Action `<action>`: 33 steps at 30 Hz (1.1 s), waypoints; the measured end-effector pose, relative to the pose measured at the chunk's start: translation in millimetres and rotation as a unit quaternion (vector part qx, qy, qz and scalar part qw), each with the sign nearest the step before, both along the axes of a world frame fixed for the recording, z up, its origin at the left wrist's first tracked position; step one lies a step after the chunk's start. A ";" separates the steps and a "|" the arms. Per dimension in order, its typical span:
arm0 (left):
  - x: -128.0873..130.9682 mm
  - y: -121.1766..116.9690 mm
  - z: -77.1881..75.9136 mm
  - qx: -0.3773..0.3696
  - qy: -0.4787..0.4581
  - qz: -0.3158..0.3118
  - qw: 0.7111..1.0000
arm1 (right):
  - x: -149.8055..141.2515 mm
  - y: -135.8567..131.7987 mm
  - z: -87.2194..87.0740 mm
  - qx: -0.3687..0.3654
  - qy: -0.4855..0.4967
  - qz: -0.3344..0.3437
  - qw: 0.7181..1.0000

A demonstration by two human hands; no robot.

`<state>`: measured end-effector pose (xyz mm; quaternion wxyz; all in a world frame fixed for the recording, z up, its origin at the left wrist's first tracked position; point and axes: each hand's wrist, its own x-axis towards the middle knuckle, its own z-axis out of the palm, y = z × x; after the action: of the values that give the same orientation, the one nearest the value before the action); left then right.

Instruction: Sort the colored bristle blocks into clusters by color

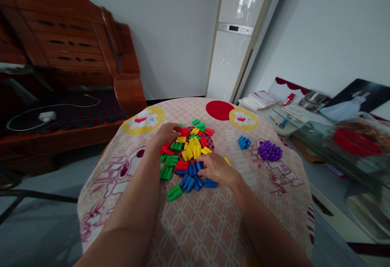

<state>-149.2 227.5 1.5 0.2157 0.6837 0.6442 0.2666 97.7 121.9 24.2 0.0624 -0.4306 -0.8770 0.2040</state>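
On the round table lies a loose pile of plastic building blocks in several colours, shaped like short joined tubes. My left hand point(168, 133) is at the pile's back left, fingers curled around a red block point(184, 132); its far fingers are partly hidden. At the right front of the pile, my right hand point(217, 168) has thumb and fingers closed on a blue block point(199, 166). Yellow blocks point(191, 149) lie heaped between the hands. Green blocks point(171, 160) spread along the left side, and more blue blocks point(188, 183) lie at the front.
Apart on the right are a blue cluster point(244, 142) and a purple cluster point(270, 151) of blocks. A patterned cloth point(195, 234) covers the table. A glass shelf point(317, 133) with papers and a red basket point(356, 142) stands right; a wooden bench point(70, 52) is behind left.
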 end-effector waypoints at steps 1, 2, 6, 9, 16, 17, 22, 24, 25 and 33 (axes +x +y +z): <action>1.0 -0.1 0.0 0.002 0.000 -0.003 1.000 | 1.3 1.5 -0.8 0.015 -0.006 -0.019 1.000; 1.5 -0.2 0.1 0.002 0.001 -0.004 1.000 | 3.2 3.4 -1.4 0.030 -0.010 -0.039 0.999; 1.2 -0.3 1.0 0.001 0.010 0.002 1.000 | 12.6 12.5 -3.5 0.059 -0.001 -0.093 0.994; 0.8 -0.5 1.3 0.010 0.012 0.003 1.000 | 17.4 17.3 -5.8 0.062 0.011 -0.106 0.992; -0.3 1.1 -0.9 0.002 -0.012 -0.008 1.000 | 13.1 15.7 -6.8 0.082 0.062 -0.124 0.987; -0.9 1.9 -1.9 0.003 -0.017 -0.008 1.000 | 12.5 15.9 -6.1 0.082 0.074 -0.131 0.985; -4.0 5.3 -6.1 0.004 -0.030 -0.009 0.999 | 26.9 25.0 3.0 0.109 0.143 -0.176 0.968; -4.4 5.7 -6.5 -0.001 -0.031 -0.012 0.999 | 45.5 31.2 8.8 0.119 0.172 -0.218 0.953; -4.4 5.7 -6.4 -0.002 -0.030 -0.013 0.999 | 57.4 34.5 11.7 0.121 0.186 -0.245 0.944; -2.2 4.2 -1.4 0.012 0.013 -0.012 1.000 | 146.2 48.2 17.9 0.155 0.123 -0.438 0.877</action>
<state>-151.4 231.6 0.1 0.2021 0.6974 0.6355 0.2626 243.9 170.1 42.1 0.3189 -0.7269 -0.6043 0.0691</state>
